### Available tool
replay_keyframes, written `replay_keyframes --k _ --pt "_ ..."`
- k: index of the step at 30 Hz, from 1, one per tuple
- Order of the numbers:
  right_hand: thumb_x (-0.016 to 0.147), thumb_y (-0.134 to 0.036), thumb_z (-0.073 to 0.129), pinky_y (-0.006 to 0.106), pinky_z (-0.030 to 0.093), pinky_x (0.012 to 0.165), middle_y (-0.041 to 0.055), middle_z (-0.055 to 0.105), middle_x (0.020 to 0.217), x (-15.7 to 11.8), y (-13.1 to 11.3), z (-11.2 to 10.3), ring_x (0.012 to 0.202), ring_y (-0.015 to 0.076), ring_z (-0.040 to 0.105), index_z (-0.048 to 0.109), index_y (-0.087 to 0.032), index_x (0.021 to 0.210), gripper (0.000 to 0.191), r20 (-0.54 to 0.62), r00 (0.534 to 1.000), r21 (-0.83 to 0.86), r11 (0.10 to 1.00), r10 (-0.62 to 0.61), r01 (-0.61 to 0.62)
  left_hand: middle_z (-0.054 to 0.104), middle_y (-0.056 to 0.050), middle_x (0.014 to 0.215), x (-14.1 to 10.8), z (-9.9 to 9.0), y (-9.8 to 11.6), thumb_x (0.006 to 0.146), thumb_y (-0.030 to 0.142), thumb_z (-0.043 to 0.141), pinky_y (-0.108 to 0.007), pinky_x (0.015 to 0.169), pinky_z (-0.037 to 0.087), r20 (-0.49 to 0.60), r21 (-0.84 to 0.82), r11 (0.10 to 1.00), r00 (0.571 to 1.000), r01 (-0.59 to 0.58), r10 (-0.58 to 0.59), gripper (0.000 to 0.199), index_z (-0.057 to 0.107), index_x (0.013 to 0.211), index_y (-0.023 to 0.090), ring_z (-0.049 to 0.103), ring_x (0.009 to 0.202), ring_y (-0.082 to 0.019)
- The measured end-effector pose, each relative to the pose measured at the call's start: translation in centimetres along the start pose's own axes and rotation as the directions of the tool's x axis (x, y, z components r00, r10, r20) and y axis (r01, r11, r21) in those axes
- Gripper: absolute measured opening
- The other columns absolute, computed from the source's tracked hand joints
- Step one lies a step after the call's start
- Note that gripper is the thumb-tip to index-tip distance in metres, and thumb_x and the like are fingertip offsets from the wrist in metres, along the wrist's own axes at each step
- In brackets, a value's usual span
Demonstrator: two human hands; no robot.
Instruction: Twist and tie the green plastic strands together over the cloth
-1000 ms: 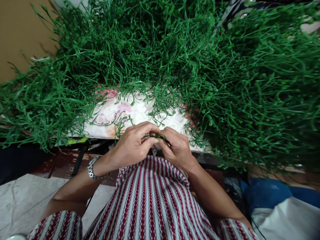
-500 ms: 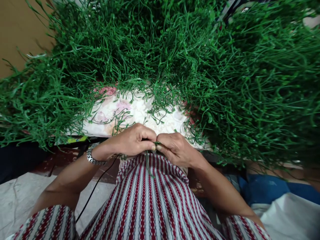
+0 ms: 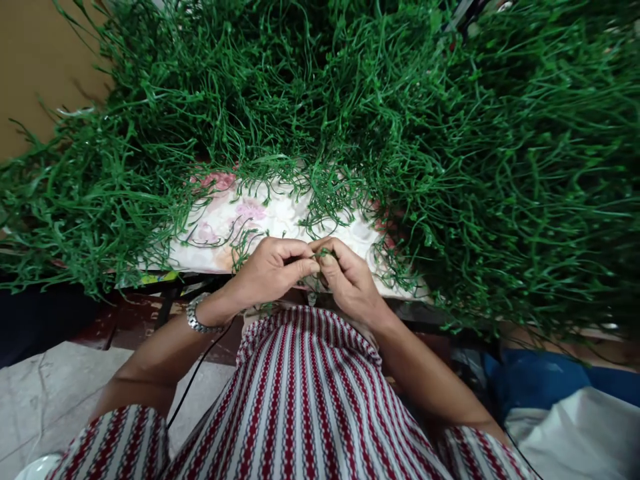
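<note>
My left hand [image 3: 276, 268], with a metal-band watch [image 3: 199, 317] at its wrist, is closed in a pinch above my lap. Fingertip to fingertip with it, my right hand [image 3: 351, 279] is also closed. Between the fingers of both hands is a thin green stem [image 3: 325, 253]; its small tip shows at the right thumb, and the rest is mostly hidden. Just beyond the hands, loose green stems [image 3: 327, 200] with little knobbed ends lie on a white floral cloth [image 3: 285, 217].
A deep heap of green stems [image 3: 300, 87] covers the far side and the left, and a dense mass [image 3: 500, 200] fills the right. A brown surface [image 3: 45, 73] stands at far left. Blue cloth [image 3: 540, 377] and white cloth [image 3: 585, 427] lie at lower right.
Both hands have risen slightly, away from my lap and toward the cloth. The right hand has turned so that its thumb shows on top; the stem hanging down before is now mostly hidden.
</note>
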State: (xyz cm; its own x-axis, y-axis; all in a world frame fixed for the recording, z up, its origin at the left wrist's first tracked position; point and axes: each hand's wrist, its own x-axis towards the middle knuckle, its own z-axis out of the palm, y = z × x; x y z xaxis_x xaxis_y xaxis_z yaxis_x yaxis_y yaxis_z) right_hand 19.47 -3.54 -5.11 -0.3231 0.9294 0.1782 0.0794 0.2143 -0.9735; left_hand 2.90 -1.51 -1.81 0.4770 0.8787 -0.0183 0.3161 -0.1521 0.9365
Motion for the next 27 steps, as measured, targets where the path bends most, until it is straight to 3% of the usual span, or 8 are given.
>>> replay_keyframes --k 3,7,12,16,19,22,25,27 --pt "0.092 -0.041 0.039 0.021 0.033 0.049 -0.0043 0.038 0.065 -0.1 1.0 1.5 0.053 0.0079 0.036 0.045 -0.020 0.087 0.022 -0.094 0.986 0.166 0.979 0.137 -0.120 0.045 0.005 0.051 0.2 1.2 -0.4 0.077 0.021 0.055 -0.017 0.046 0.030 -0.201 0.065 0.998 0.979 -0.011 0.024 0.022 0.053 0.057 0.013 0.038 0.049 -0.005" --pt "0.086 -0.049 0.047 0.021 0.039 0.057 -0.0026 0.044 0.076 0.1 1.2 2.2 0.062 0.0089 0.042 0.042 -0.022 0.093 0.029 -0.177 0.972 0.235 0.965 0.158 -0.114 0.042 0.005 0.050 0.7 1.8 -0.7 0.077 0.022 0.056 -0.017 0.045 0.028 -0.343 0.115 0.993 0.939 0.025 0.016 0.021 0.054 0.058 0.013 0.035 0.048 -0.005" --pt "0.079 -0.040 0.060 0.023 0.042 0.073 0.0007 0.052 0.091 0.3 0.8 1.9 0.081 0.0120 0.050 0.047 -0.020 0.103 0.033 -0.153 0.980 0.137 0.985 0.125 -0.104 0.040 0.005 0.048 1.2 1.5 -0.4 0.076 0.021 0.055 -0.017 0.042 0.027 -0.290 -0.030 0.997 0.954 0.069 -0.075 0.020 0.054 0.057 0.013 0.033 0.046 -0.005" --pt "0.084 -0.037 0.054 0.021 0.037 0.059 -0.0029 0.045 0.068 0.3 1.2 1.6 0.063 0.0094 0.043 0.051 -0.016 0.081 0.021 -0.114 0.989 -0.011 0.995 0.096 -0.098 0.040 0.005 0.049 1.0 1.7 -0.3 0.074 0.019 0.058 -0.016 0.043 0.028 -0.302 -0.100 0.994 0.950 0.045 -0.074 0.020 0.054 0.055 0.013 0.034 0.047 -0.004" --pt "0.088 -0.035 0.047 0.021 0.035 0.056 -0.0026 0.045 0.064 0.2 1.2 1.7 0.059 0.0088 0.042 0.050 -0.015 0.073 0.025 -0.026 0.998 -0.083 0.995 0.059 -0.061 0.042 0.006 0.048 1.0 1.9 -0.4 0.073 0.022 0.061 -0.016 0.038 0.026 -0.300 -0.336 0.939 0.938 0.068 -0.175 0.021 0.052 0.056 0.014 0.034 0.041 -0.003" --pt "0.090 -0.030 0.042 0.022 0.036 0.056 -0.0013 0.048 0.063 -0.2 0.5 1.8 0.057 0.0090 0.044 0.051 -0.015 0.072 0.025 0.025 0.999 -0.172 0.985 -0.028 0.031 0.044 0.007 0.046 1.4 1.1 -0.2 0.071 0.027 0.065 -0.016 0.031 0.021 -0.317 -0.592 0.804 0.904 0.048 -0.288 0.023 0.051 0.057 0.015 0.029 0.032 -0.001" --pt "0.089 -0.022 0.044 0.025 0.038 0.061 0.0002 0.051 0.062 -0.6 -0.3 1.0 0.059 0.0107 0.047 0.052 -0.016 0.070 0.021 0.028 0.981 -0.311 0.931 -0.191 0.190 0.047 0.006 0.046 1.9 -0.3 0.2 0.067 0.028 0.069 -0.016 0.030 0.025 -0.392 -0.617 0.786 0.881 -0.040 -0.263 0.024 0.052 0.057 0.015 0.031 0.030 -0.002" --pt "0.087 -0.018 0.046 0.029 0.040 0.071 0.0017 0.056 0.065 -0.7 -0.7 0.1 0.070 0.0142 0.052 0.053 -0.017 0.071 0.017 0.039 0.954 -0.372 0.882 -0.297 0.290 0.051 0.004 0.050 2.1 -1.0 0.4 0.066 0.029 0.071 -0.018 0.033 0.032 -0.359 -0.599 0.800 0.904 -0.032 -0.233 0.024 0.054 0.057 0.015 0.039 0.033 -0.003"
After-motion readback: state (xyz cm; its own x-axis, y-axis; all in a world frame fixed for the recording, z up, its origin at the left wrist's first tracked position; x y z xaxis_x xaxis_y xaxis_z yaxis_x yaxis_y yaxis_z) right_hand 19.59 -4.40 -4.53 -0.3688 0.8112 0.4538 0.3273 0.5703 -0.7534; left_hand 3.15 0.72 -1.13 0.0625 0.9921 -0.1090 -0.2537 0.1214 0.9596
